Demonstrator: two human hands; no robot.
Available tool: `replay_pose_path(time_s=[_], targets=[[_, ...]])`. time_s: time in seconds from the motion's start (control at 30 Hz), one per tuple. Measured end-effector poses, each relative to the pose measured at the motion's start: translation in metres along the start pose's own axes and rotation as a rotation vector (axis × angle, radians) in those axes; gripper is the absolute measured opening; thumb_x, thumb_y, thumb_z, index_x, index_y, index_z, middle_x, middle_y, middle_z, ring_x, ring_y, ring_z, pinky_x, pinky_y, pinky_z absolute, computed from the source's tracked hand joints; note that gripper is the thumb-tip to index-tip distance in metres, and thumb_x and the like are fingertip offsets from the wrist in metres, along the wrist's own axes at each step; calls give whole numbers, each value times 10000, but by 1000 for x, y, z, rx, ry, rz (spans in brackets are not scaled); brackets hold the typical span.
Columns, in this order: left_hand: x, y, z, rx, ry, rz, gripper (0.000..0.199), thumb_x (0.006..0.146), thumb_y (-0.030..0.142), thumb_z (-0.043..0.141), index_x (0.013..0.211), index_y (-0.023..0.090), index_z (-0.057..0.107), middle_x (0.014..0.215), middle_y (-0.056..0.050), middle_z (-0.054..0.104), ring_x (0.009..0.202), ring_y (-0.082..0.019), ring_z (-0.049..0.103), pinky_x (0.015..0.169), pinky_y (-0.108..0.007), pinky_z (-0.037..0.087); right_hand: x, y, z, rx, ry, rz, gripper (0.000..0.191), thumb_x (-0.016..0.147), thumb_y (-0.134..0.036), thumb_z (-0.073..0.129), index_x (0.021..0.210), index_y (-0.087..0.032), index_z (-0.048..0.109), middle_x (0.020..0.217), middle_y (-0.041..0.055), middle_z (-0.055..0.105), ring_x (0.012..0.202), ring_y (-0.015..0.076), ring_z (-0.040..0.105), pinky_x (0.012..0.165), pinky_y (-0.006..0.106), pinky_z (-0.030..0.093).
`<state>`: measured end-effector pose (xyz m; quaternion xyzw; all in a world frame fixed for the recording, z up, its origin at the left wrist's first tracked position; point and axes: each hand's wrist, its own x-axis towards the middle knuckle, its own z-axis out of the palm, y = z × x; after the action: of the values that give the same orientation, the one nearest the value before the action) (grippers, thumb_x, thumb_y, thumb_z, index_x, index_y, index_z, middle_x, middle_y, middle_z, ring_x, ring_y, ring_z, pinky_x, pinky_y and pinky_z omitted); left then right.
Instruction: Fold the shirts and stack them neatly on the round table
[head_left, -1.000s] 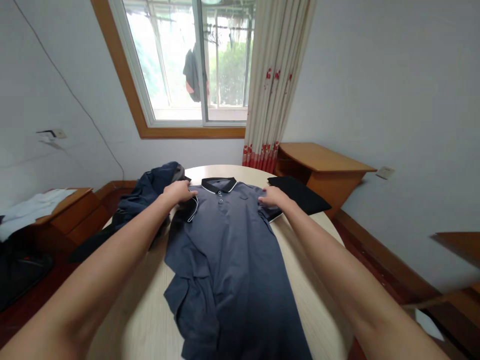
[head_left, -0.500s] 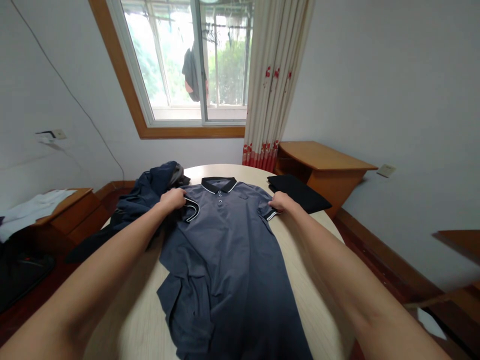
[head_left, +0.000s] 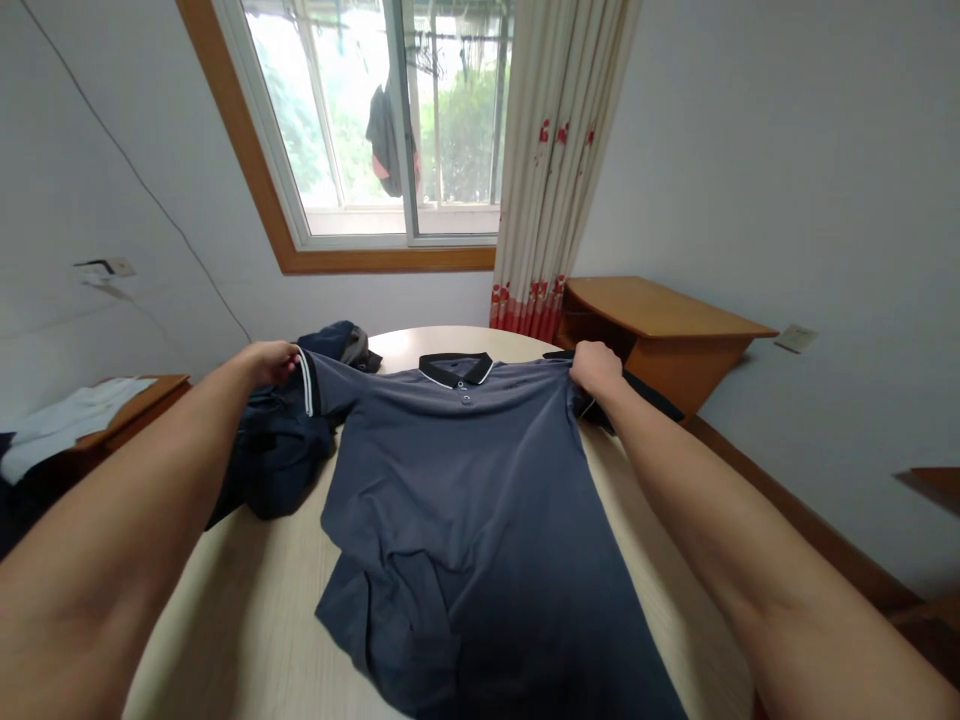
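Note:
A dark grey polo shirt (head_left: pixel 480 480) with a black, white-edged collar is spread front up over the table (head_left: pixel 277 600), collar at the far side. My left hand (head_left: pixel 271 362) is closed on the white-striped cuff of the sleeve on the left, pulling that sleeve out straight and lifted. My right hand (head_left: pixel 598 370) grips the shirt at the shoulder and upper sleeve on the right; its cuff hangs partly hidden below the hand. Toward the near left, the shirt's lower part is bunched in folds. Its hem runs out of view at the bottom.
Dark blue clothes (head_left: pixel 281 450) lie heaped on the table's left side. A folded black garment (head_left: pixel 652 395) sits behind my right hand, partly covered. Beyond the table stand a wooden desk (head_left: pixel 660 305) and a curtain (head_left: pixel 559 180) beside the window.
My left hand has moved left and up, stretching the once-curled sleeve outward. My right hand has shifted right and slightly up, and the shirt's upper part is now pulled taut and raised.

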<state>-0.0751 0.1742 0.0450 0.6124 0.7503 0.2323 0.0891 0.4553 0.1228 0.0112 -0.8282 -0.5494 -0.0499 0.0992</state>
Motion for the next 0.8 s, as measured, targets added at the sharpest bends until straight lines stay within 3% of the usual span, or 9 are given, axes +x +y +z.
replay_pose_path(time_s=[0.1,0.2,0.3,0.4,0.47,0.57,0.8], targets=[[-15,13,2,65,135,-86,173,882,291,588,948,160,679,771,-106,692,780,-268,688,654,-367,548,-5,-9,8,-88,-6,-22,306,884,-146,638,1161,-55,732,1156,274,700,1107,332,692,916,377,539],[-37,48,22,124,241,45,354,870,260,589,1212,198,654,1141,-120,724,1080,-303,661,891,-419,536,-18,-31,18,-124,1,-137,334,912,-168,590,1210,-72,707,1224,256,679,1162,330,659,936,383,524],[-61,92,63,215,75,342,301,925,325,533,1133,234,732,1216,-83,731,1145,-291,655,993,-387,489,-31,-59,31,-51,-47,-237,380,962,-328,564,1250,-114,689,1318,238,630,1228,332,607,975,393,501],[-72,122,110,311,-129,396,441,986,439,423,1238,211,703,1264,-116,717,1191,-313,644,1002,-403,488,-36,-80,45,54,-194,-226,534,972,-494,534,1370,-146,610,1423,226,551,1293,361,546,1043,459,457],[-69,127,135,387,-250,361,565,1012,510,321,1342,180,638,1335,-164,673,1229,-338,624,1006,-444,486,-35,-87,55,94,-287,-186,635,976,-562,497,1466,-159,519,1514,228,457,1370,407,459,1090,550,398],[-49,124,156,441,-339,310,675,1008,598,240,1410,182,587,1405,-196,617,1272,-379,589,1029,-529,464,-26,-91,68,109,-340,-153,693,990,-617,420,1534,-188,437,1611,210,325,1469,473,276,1125,681,270],[-1,116,170,413,-369,220,783,941,728,257,1582,298,385,1676,-113,252,1474,-494,299,1084,-712,359,-1,-102,89,159,-322,-121,736,1013,-636,272,1610,-207,299,1699,167,127,1536,466,70,1167,709,72]])
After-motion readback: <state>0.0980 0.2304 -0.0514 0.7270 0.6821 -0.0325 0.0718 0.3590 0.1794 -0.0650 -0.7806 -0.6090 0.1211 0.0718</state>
